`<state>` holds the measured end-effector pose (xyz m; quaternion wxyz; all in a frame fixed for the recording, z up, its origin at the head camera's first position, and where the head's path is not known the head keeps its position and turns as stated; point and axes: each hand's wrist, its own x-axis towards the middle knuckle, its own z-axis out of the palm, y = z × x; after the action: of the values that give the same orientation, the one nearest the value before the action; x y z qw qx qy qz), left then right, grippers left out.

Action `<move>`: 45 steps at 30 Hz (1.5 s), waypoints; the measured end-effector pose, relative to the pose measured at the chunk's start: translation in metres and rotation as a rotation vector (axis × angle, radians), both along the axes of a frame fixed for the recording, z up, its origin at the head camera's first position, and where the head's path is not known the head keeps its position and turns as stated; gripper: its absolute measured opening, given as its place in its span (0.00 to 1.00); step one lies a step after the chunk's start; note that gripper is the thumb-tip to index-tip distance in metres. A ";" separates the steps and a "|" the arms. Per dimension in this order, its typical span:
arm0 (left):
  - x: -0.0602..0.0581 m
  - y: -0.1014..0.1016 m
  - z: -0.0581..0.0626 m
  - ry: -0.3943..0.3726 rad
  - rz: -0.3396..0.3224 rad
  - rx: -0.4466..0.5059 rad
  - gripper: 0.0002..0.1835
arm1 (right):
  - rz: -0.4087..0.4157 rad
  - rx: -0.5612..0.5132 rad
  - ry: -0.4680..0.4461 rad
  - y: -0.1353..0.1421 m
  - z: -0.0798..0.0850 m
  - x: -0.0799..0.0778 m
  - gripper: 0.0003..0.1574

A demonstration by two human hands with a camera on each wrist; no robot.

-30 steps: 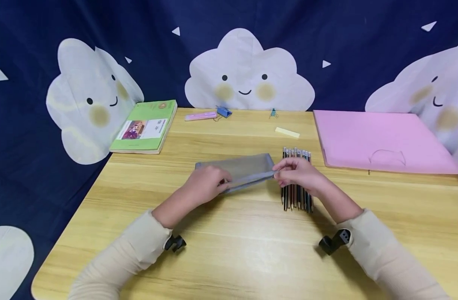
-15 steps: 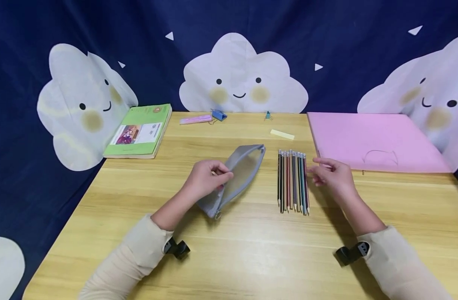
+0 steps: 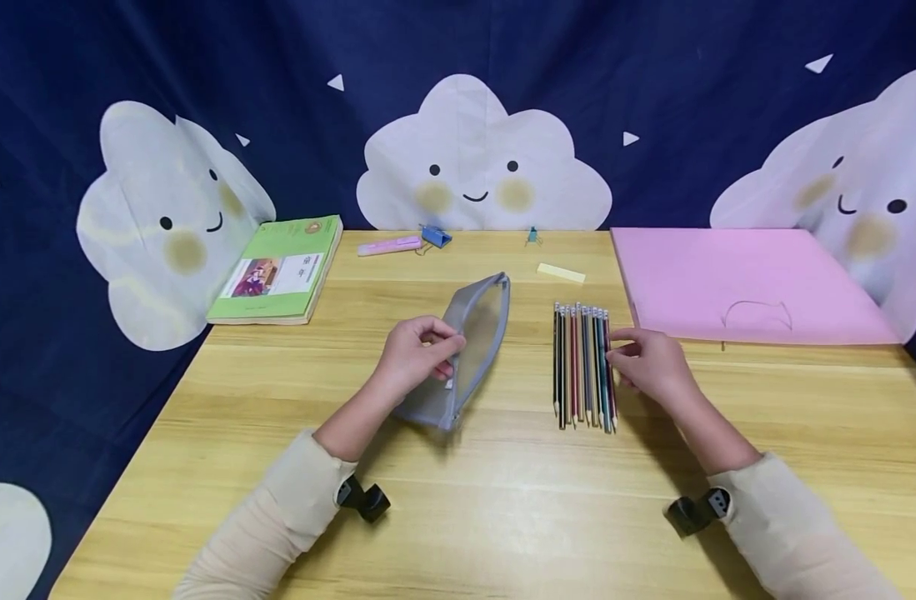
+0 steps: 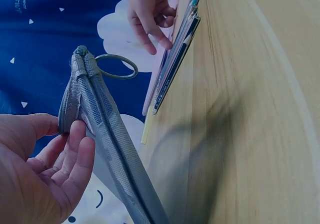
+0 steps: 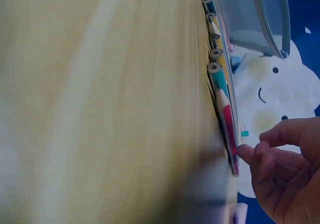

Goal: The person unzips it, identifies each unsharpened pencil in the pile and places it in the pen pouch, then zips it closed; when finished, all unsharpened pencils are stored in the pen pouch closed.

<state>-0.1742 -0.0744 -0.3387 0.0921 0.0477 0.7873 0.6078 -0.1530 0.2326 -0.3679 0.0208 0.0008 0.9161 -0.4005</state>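
Note:
My left hand [image 3: 416, 354] pinches one edge of a grey mesh zip pouch [image 3: 425, 406] between thumb and fingers. The pouch stands on its side with its mouth agape toward the right, and a ring loop [image 4: 131, 67] sticks out at its near end in the left wrist view. To its right lies a row of several pencils [image 3: 581, 367], points toward me and eraser ends away. My right hand [image 3: 653, 364] is at the row's right side, fingers loosely bent. In the right wrist view a fingertip [image 5: 244, 153] meets the outermost red pencil [image 5: 227, 126].
A green book [image 3: 277, 287] lies at the back left. Along the far edge are a pink-purple pen-like item [image 3: 390, 246], a blue binder clip [image 3: 436, 237], a small teal clip [image 3: 533, 237] and a pale yellow strip [image 3: 561, 272]. A pink folder [image 3: 750, 275] lies at the right.
The pouch has turned from lying crosswise to pointing away, and its mouth has spread. My right hand has let go of it, moved right, then come in to the pencils' right side.

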 end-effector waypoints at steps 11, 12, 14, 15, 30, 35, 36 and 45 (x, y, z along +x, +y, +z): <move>-0.001 0.000 -0.002 -0.020 0.012 0.025 0.07 | 0.109 0.415 -0.015 -0.008 0.007 -0.010 0.23; -0.001 0.000 -0.003 -0.020 0.015 0.026 0.07 | 0.109 0.421 -0.031 -0.008 0.007 -0.011 0.24; -0.001 0.000 -0.003 -0.021 0.018 0.027 0.07 | 0.101 0.418 -0.069 -0.008 0.007 -0.012 0.26; -0.001 -0.001 -0.002 -0.022 0.019 0.027 0.07 | 0.095 0.422 -0.078 -0.008 0.007 -0.013 0.26; -0.002 0.000 -0.003 -0.003 0.011 0.037 0.07 | -0.079 0.352 -0.153 -0.009 0.026 -0.017 0.20; 0.002 0.000 -0.001 0.045 -0.011 0.058 0.06 | -0.289 -0.162 0.183 -0.022 0.040 -0.016 0.22; 0.002 0.000 -0.001 0.053 -0.012 0.057 0.06 | -0.297 -0.334 0.255 -0.025 0.033 -0.020 0.23; 0.000 0.005 -0.002 0.028 0.016 0.040 0.08 | -0.302 -0.864 0.298 -0.101 0.014 -0.010 0.22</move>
<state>-0.1740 -0.0696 -0.3411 0.0750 0.0516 0.7767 0.6233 -0.1627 0.1315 -0.3534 -0.1707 0.0678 0.6484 -0.7388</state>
